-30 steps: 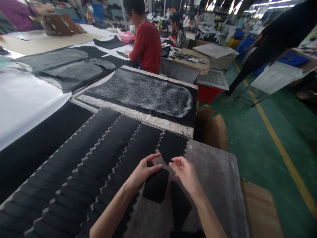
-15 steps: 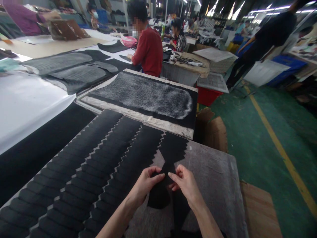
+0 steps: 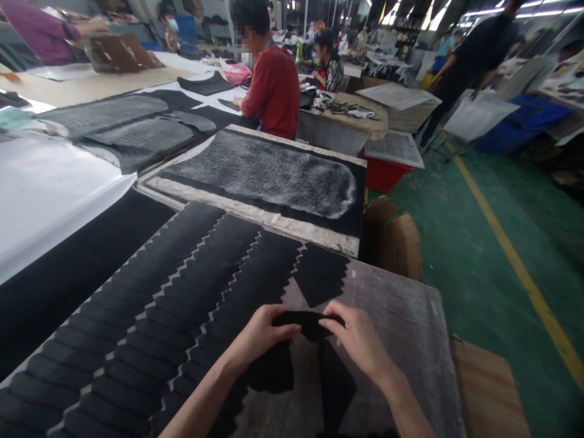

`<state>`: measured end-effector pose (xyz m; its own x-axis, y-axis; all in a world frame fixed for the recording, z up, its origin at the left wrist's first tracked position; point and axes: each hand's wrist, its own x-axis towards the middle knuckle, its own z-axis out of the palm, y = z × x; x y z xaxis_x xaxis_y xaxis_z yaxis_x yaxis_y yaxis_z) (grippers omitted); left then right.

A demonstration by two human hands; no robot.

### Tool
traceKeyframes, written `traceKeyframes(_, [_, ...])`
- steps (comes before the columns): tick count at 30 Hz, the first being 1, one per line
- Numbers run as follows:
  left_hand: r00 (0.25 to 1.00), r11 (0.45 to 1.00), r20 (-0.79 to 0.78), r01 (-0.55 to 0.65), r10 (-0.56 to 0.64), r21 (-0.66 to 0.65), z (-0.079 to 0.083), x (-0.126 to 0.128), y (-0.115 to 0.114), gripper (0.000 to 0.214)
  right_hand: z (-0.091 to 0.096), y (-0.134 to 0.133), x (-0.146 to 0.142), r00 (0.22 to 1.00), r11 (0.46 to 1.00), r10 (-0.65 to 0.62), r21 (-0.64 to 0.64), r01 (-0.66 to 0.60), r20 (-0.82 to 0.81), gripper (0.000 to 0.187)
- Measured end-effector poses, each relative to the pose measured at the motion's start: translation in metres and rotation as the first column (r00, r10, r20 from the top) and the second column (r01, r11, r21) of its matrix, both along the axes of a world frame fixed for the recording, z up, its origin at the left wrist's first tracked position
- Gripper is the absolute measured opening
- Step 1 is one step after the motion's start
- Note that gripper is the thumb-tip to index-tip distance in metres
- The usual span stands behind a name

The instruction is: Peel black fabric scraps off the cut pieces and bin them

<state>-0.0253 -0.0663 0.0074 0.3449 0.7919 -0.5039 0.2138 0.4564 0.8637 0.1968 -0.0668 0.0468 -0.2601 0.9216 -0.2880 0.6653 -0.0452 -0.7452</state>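
A small black fabric piece (image 3: 306,322) is stretched between my two hands just above the grey felt board (image 3: 401,316). My left hand (image 3: 258,337) pinches its left end and my right hand (image 3: 360,344) pinches its right end, fingers closed on it. Beneath my hands lie two more black pieces (image 3: 335,383). Overlapping rows of black cut pieces (image 3: 182,292) with zigzag edges cover the board to the left, and a short row (image 3: 319,274) ends just beyond my hands.
A board with a black fuzzy sheet (image 3: 274,173) lies beyond. A cardboard box (image 3: 396,240) stands at the right edge, green floor with a yellow line (image 3: 511,255) beyond. A person in a red top (image 3: 274,91) works further back; another person walks at the far right.
My hands have come together and taken up a black piece, now held flat between both. They sit slightly lower and closer to me than before.
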Motion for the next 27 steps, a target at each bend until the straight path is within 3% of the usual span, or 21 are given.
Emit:
traceKeyframes(4, [0.980,0.984,0.091,-0.179,0.178,-0.001,-0.007,-0.005,0.010,0.029,-0.026,0.010,0.002,0.970,0.979,-0.152,-0.165,0.121,-0.191,0.017])
traceKeyframes(7, [0.963,0.974,0.148,-0.223,0.226,-0.041,-0.015,-0.006,0.012,0.036,-0.043,0.019,-0.001,0.939,0.958,-0.222,-0.236,0.161,-0.262,0.021])
traceKeyframes(10, [0.955,0.970,0.174,-0.231,0.241,-0.074,-0.019,-0.004,0.012,0.049,-0.051,0.025,-0.002,0.945,0.951,-0.236,-0.253,0.177,-0.225,0.021])
traceKeyframes(18, [0.978,0.983,0.098,-0.184,0.186,-0.026,-0.025,-0.004,0.009,0.052,-0.049,0.035,0.000,0.986,0.981,-0.145,-0.118,0.153,0.077,0.014])
traceKeyframes(27, [0.983,0.985,0.072,-0.170,0.170,-0.008,-0.026,-0.004,0.009,0.054,-0.035,0.047,-0.001,0.976,0.991,-0.062,-0.102,0.085,0.208,0.018])
